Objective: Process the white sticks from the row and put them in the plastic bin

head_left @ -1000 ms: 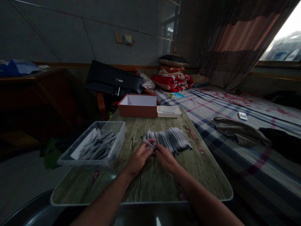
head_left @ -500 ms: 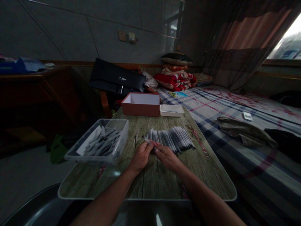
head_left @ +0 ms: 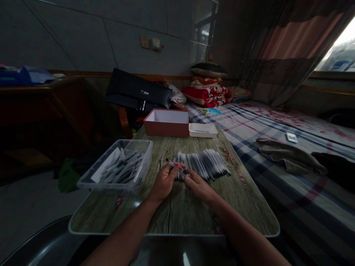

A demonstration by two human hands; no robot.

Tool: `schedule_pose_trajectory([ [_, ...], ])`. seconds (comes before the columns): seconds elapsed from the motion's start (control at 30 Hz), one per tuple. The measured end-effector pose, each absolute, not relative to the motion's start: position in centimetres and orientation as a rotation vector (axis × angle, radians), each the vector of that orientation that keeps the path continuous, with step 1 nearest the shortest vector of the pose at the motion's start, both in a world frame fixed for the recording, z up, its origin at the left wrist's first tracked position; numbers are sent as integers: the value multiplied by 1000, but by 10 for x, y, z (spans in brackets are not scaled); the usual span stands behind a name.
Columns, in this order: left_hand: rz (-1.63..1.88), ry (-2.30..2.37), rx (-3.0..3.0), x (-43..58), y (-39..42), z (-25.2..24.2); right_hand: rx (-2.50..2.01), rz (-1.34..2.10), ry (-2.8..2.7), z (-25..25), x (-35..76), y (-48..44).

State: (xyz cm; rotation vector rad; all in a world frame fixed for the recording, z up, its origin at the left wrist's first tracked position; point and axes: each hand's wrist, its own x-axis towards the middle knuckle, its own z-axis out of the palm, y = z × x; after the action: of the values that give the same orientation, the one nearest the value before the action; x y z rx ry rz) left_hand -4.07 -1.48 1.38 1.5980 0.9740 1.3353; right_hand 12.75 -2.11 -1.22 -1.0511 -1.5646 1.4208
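Pinching a pen [head_left: 171,163] between both hands, we are working over the middle of the tabletop [head_left: 183,218]. Our left hand [head_left: 164,181] is clamping the barrel between thumb and fingers, and the pen's dark end is poking out toward the far left corner. Our right hand [head_left: 199,187] is closing its thumb and forefinger on the other end, which the fingers are partly hiding. The two hands are nearly meeting around the pen, just beside the left end of a row of pens [head_left: 203,164].

That row is stretching toward the right edge, its pens lying side by side with their dark ends facing the near edge. A clear tub [head_left: 146,159] is sitting on the left edge, jutting a little past it; it is holding a loose heap of pens [head_left: 120,166] and a white sheet [head_left: 104,171]. At the far edge, a brown box [head_left: 168,129] is standing at the left corner, and a white tray [head_left: 203,135] is resting just beside it at the right corner, holding something thin that we are not making out. Beyond the right edge, a bed [head_left: 241,133] is spreading under a checked cover.
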Motion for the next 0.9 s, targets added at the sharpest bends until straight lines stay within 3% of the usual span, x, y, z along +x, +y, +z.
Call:
schedule_pose_trajectory([
  [0.13,1424,1060,1990,-48,-13,15,-1120,1584,-1240,-8,133,-18],
  [0.27,1171,1159,2543,-46,-18,8,-889,1971,-1102,-3,130,-23],
  [0.4,1042,1294,2687,-40,-22,-3,-781,2083,-1114,-6,126,-28],
  [0.6,1493,1151,1753,-31,-25,0,-582,2193,-923,-9,136,-21],
  [0.77,1103,828,1006,-26,-22,15,-547,2319,-969,-8,136,-19],
  [0.9,1176,788,872,-26,-20,17,-748,2330,-918,-5,132,-20],
])
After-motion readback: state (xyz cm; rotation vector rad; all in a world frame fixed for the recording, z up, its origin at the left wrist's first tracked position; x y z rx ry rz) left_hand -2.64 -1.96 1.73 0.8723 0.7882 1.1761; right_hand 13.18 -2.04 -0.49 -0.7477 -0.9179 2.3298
